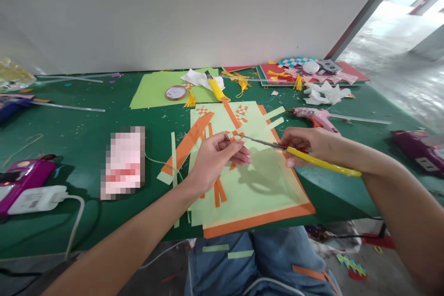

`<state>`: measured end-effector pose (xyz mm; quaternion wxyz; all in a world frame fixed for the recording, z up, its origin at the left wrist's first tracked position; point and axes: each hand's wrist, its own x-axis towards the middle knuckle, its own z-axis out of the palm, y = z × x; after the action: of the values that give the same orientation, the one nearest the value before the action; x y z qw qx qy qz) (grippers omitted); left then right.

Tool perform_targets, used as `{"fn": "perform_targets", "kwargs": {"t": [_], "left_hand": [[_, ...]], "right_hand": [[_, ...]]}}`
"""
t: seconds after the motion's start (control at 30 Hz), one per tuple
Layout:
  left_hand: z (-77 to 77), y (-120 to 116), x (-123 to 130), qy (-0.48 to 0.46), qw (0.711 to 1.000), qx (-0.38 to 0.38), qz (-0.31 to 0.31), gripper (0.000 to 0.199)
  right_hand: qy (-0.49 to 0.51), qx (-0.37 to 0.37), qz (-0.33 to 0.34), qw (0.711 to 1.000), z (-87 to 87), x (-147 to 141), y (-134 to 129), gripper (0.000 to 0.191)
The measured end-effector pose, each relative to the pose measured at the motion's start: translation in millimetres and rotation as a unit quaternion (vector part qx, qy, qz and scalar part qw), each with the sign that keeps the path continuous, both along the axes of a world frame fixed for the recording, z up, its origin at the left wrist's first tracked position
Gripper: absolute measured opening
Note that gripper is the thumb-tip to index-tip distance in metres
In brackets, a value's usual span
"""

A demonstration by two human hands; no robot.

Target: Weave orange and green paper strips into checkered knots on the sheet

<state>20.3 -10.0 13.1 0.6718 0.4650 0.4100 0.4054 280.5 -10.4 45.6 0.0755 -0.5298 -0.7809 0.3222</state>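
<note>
My left hand (222,155) pinches a small woven piece of orange and pale green paper strips (234,136) between thumb and fingers. My right hand (301,143) is closed round a pair of scissors (322,163) with yellow handles. Their blades point left, with the tips at the woven piece. Both hands are above a stack of pale green paper sheets (256,199) with an orange sheet (263,218) showing along its edges. Orange paper strips (187,148) lie by my left hand, and small woven checkered pieces (242,112) rest at the top of the stack.
A pink glue gun (317,115) lies right of the stack, near crumpled tissue (328,94). Behind are a tape roll (175,93), a yellow-handled cutter (215,88) and yellow tassels (243,85). Purple power strips (29,178) sit at the left and right, with a white charger (38,200).
</note>
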Motion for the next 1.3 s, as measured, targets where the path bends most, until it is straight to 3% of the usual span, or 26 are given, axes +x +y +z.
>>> {"fn": "perform_targets", "kwargs": {"t": [1.3], "left_hand": [[0.5, 0.6, 1.0, 0.015, 1.0, -0.001, -0.008, 0.024]], "right_hand": [[0.061, -0.04, -0.058, 0.996, -3.7, -2.4, -2.0, 0.042]]}}
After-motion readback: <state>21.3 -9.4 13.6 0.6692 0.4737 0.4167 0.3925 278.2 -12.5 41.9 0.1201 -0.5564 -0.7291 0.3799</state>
